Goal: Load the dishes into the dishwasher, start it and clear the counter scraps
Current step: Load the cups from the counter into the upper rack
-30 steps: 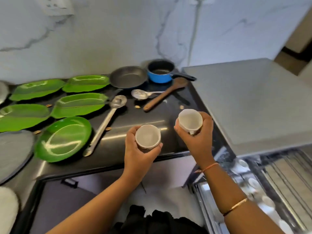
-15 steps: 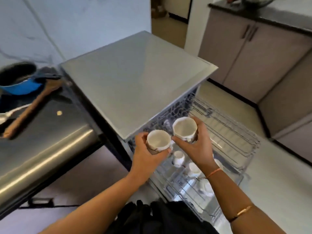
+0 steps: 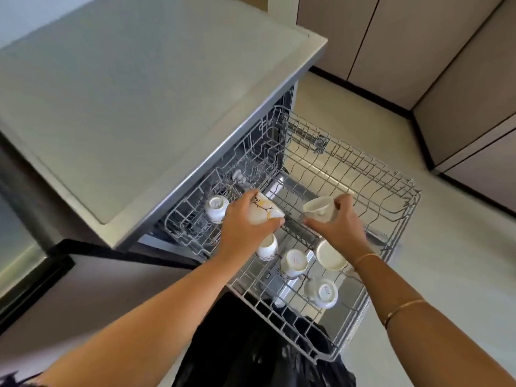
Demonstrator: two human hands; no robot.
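**A:** Where are the two cups?

**B:** Both are over the pulled-out rack (image 3: 391, 196). The left hand (image 3: 243, 224) grips the patterned cup (image 3: 265, 212), which is white with gold and dark marks and tipped on its side. Its fingers (image 3: 248, 195) curl over the top and the thumb is underneath. The right hand (image 3: 339, 229) holds the plain cup (image 3: 319, 209), also tilted, with part of its inside showing. That hand's fingers are wrapped round the far side.

**A:** Do the cups touch the wires?

**B:** I cannot tell. They are low over the middle of the rack, near each other but apart.

**A:** What already sits in the rack?

**B:** There are five white pieces. A bottom-up cup (image 3: 216, 208) stands on the left row, just beside the left hand. A small cup (image 3: 268, 247) shows by the left wrist. Toward the person, a stamped cup (image 3: 293, 263) and a near cup (image 3: 322, 292) both have their bases up. A shallow dish (image 3: 331, 255) lies partly under the right wrist.

**A:** And around that?

**B:** The rack comes out of the dishwasher (image 3: 139, 107), whose flat grey top fills the upper left. Two thin bangles (image 3: 402, 306) circle the right forearm. The pale floor (image 3: 460, 261) runs to beige cabinet doors (image 3: 418, 46) at the upper right. The dark edge of the counter (image 3: 28, 277) shows at the far left.
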